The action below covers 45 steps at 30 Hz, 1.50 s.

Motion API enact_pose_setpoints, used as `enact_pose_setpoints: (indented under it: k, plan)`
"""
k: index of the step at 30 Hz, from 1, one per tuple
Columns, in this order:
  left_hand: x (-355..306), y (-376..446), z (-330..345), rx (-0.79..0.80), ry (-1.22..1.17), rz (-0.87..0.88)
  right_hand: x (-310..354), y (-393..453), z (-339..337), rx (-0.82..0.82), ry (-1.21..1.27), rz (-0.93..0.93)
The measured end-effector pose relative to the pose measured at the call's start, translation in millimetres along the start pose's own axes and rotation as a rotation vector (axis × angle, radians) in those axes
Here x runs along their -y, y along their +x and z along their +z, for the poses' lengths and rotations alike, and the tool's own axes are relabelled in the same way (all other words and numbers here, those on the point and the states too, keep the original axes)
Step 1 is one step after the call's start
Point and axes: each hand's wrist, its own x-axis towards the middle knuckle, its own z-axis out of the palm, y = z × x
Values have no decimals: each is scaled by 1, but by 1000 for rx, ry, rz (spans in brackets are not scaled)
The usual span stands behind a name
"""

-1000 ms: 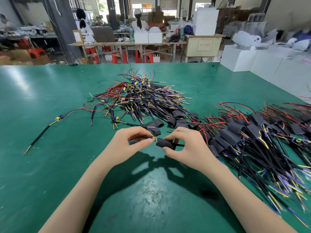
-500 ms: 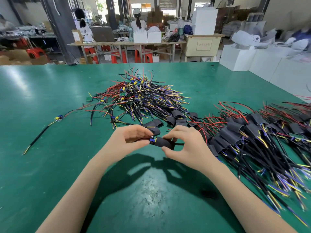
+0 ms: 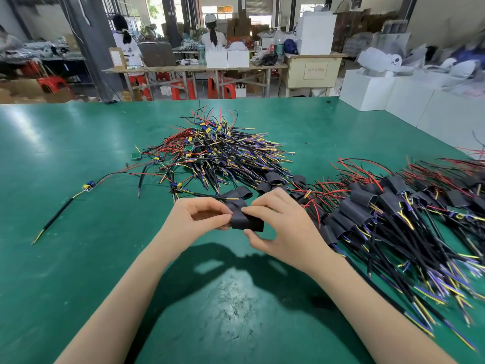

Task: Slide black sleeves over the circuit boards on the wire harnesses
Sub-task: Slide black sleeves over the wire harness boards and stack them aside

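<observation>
**Both hands on one black sleeve at the middle of the green table**

Toward the left edge of the green table [image 3: 65, 258], a single wire harness [image 3: 78, 195] lies apart from the rest, its small board bare and its black cable running down toward the near-left.

Further right, at mid-table toward the far edge, sits a tangled pile of unsleeved harnesses [image 3: 217, 153] with red, yellow and purple leads and small green boards showing.

Near the middle of the table, the left hand [image 3: 199, 219] has its fingers curled, thumb and fingertips pinching the left end of a black sleeve [image 3: 246, 222]. The right hand [image 3: 283, 227] meets it from the other side, forefinger over the sleeve's top and thumb beneath, gripping it. The board inside cannot be seen. A few loose sleeves [image 3: 241, 193] lie just beyond the hands.

Along the right edge spreads a heap of sleeved harnesses [image 3: 380, 214], black sleeves toward the far side, cables fanning toward the near-right corner.
</observation>
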Motion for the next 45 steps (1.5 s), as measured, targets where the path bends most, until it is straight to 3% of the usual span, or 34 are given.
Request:
enact_pose_setpoints:
  k: [9, 15, 17, 20, 23, 27, 29, 31, 35, 37, 42, 45]
  plan:
    - [-5, 1, 1, -25, 62, 81, 5, 5, -6, -5, -28, -47]
    - [-1, 6, -9, -279, 50, 128, 2, 12, -36, -140, -134, -99]
    - [2, 6, -10, -304, 39, 103, -13, 10, -57, -210, -187, 29]
    - [5, 8, -11, -312, 50, 92, -41, 0, -88, -298, -313, 380]
    - [8, 10, -10, -311, 93, 90, -64, -14, -106, -235, -476, 722]
    - [16, 10, -12, -313, 179, 54, -76, -24, -113, -115, -540, 882]
    - [19, 10, -14, -326, 228, 38, -78, -26, -110, -103, -569, 897]
    - [21, 10, -16, -340, 261, 23, -79, -26, -106, -208, -554, 846]
    - [21, 13, -16, -370, 314, 13, -68, -12, -84, -408, -464, 596]
    - [19, 17, -13, -384, 385, 13, -61, -6, -63, -306, -397, 520]
    - [12, 55, -9, -281, 690, 34, -58, -8, -13, 241, -243, 429]
    - [9, 96, -12, -206, 890, 62, -61, -11, 8, 444, -247, 393]
